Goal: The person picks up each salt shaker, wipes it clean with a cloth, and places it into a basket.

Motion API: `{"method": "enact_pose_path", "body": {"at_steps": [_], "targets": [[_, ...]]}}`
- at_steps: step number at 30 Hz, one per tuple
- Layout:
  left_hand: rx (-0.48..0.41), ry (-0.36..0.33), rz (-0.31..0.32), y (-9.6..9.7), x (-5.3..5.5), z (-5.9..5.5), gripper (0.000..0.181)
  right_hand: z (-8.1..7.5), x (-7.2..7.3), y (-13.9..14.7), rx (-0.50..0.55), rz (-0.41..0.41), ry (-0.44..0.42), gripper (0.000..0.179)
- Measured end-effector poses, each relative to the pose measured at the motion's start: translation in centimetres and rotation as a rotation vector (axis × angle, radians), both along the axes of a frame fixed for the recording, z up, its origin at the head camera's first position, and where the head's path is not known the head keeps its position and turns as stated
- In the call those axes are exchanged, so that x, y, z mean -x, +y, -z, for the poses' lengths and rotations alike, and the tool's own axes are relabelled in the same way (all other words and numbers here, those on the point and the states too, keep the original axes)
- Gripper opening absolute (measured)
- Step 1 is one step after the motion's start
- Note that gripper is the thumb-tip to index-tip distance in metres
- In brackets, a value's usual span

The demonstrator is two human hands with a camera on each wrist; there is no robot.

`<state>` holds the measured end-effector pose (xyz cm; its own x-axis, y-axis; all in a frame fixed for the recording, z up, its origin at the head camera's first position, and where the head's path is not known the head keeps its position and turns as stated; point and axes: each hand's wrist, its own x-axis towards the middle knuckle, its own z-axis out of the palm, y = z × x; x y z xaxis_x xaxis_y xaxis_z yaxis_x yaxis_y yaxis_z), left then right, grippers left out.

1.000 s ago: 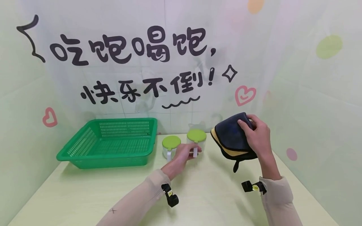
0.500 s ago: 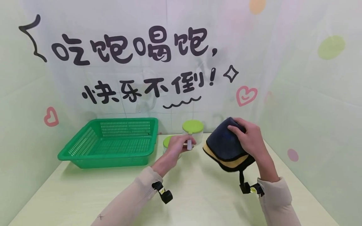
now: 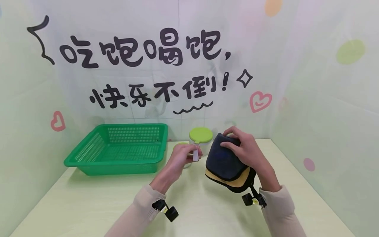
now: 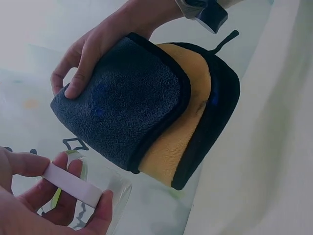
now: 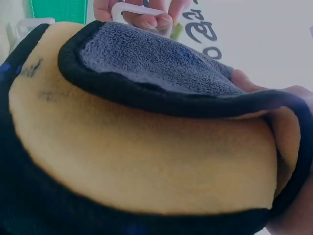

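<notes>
My left hand (image 3: 177, 161) grips the white handle (image 3: 195, 154) of a clear jar with a green lid (image 3: 201, 135). In the left wrist view the fingers and thumb wrap that handle (image 4: 73, 185), and the jar body is partly hidden behind them. My right hand (image 3: 247, 149) pinches the top of a folded cleaning cloth (image 3: 223, 161), dark blue-grey outside, yellow inside, with black edging and a hanging loop. The cloth hangs just right of the jar, its yellow layer (image 5: 146, 161) filling the right wrist view. A second green-lidded jar (image 3: 188, 165) is mostly hidden behind my left hand.
A green plastic basket (image 3: 115, 169) with slotted walls stands on the left of the pale table (image 3: 97, 200). Behind the table hangs a light curtain (image 3: 142, 19) with dark lettering. Black cameras (image 3: 171, 214) sit on both wrists.
My left hand has taken the jar by its handle and raised it, shifting it a little left of its old spot. My right hand has brought the cloth down and left, close to the jar.
</notes>
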<state>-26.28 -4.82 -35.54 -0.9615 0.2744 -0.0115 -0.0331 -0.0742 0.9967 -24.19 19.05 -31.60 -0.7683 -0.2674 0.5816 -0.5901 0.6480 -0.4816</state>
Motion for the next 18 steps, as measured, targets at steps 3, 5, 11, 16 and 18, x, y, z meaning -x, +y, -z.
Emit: {"method": "enact_pose_path", "body": {"at_steps": [3, 5, 11, 16, 18], "targets": [[0.005, 0.001, -0.001, -0.4, -0.4, -0.1, 0.030, 0.0, 0.2, -0.8, -0.003, -0.040, 0.031, 0.022], [0.005, -0.005, -0.013, -0.6, -0.6, -0.2, 0.030, 0.1, 0.4, -1.2, -0.004, -0.074, 0.048, 0.021], [0.011, 0.015, -0.014, -1.3, -0.8, -0.3, 0.033, 0.8, 0.8, -2.3, -0.024, -0.151, 0.081, 0.022], [0.046, 0.010, -0.012, -1.6, -1.0, -0.4, 0.033, 1.4, 0.8, -3.3, -0.029, -0.214, 0.127, 0.024], [0.055, 0.013, -0.019, -1.6, -1.0, -0.6, 0.032, 1.6, 1.0, -3.7, -0.038, -0.231, 0.158, 0.025]]}}
